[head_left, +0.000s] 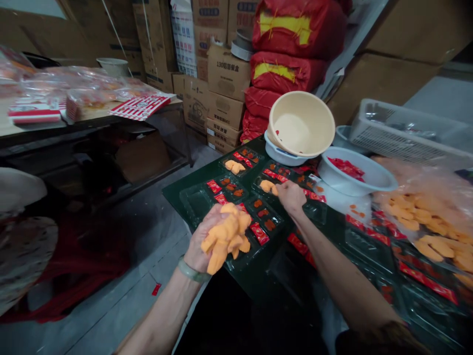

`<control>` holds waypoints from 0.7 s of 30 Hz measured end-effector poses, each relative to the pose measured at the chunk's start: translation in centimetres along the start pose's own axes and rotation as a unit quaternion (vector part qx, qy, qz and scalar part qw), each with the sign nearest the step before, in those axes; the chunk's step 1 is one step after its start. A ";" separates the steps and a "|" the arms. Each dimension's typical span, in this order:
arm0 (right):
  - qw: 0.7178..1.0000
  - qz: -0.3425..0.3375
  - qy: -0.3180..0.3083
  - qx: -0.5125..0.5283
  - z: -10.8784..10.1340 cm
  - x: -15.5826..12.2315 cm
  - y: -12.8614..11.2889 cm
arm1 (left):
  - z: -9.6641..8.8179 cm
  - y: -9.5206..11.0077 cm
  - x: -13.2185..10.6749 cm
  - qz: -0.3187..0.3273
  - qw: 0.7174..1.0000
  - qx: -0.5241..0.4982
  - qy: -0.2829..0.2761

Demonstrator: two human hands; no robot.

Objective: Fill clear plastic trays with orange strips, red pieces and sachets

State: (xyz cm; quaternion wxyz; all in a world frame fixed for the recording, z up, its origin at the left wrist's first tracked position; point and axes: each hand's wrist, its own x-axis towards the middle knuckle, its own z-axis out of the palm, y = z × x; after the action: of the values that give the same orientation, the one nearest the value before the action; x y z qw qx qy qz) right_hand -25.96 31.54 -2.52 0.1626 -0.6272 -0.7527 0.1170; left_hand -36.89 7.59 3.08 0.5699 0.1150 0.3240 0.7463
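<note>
My left hand (pixel 199 244), with a pale bangle on its wrist, is closed around a bunch of soft, puffy orange pieces (pixel 229 231). Ahead and to the right, my right hand (pixel 291 197) reaches over a clear plastic tray. Its fingers are pinched at the edge of an orange piece (pixel 268 187) lying in that tray. Red packets (pixel 275 175) sit in the same tray. Another tray behind it holds an orange piece (pixel 234 166) too. Nearer trays carry red packets (pixel 259 233) and small brown-orange pieces (pixel 263 213) in compartments.
A cream basin (pixel 301 123) rests tilted on a blue one at the table's back. Beside it stands a pale blue bowl (pixel 354 170) of red packets. A plastic bag of orange pieces (pixel 424 212) lies right. Red sacks (pixel 291 74) and cartons (pixel 225 74) are stacked behind.
</note>
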 end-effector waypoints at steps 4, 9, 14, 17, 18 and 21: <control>0.994 -0.065 -0.069 -0.054 -1.1 -1.0 -1.1 | -1.1 0.7 0.6 0.022 0.999 -0.028 0.026; 0.915 -0.263 -0.199 0.232 -6.1 -8.0 -4.6 | -1.6 0.4 0.8 0.007 0.999 -0.040 0.030; 0.885 -0.356 -0.211 0.213 -9.1 -14.2 -7.3 | -0.4 -1.3 0.6 0.084 0.990 -0.057 0.098; 0.887 -0.321 -0.211 0.254 -9.2 -14.5 -7.1 | -0.2 -1.9 0.7 0.090 0.988 -0.060 0.111; 0.880 -0.295 -0.221 0.300 -9.3 -14.2 -6.8 | -0.3 -2.0 0.8 0.073 0.989 -0.067 0.107; 0.853 -0.217 -0.222 0.420 -9.7 -12.7 -6.0 | -0.9 -2.2 0.8 0.007 0.995 -0.068 0.075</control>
State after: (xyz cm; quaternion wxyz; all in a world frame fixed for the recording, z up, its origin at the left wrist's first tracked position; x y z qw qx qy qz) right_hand -25.59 17.65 7.48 0.2606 -0.2770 -0.7650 0.5197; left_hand -35.91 8.30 0.92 0.5450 0.0219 0.3141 0.7770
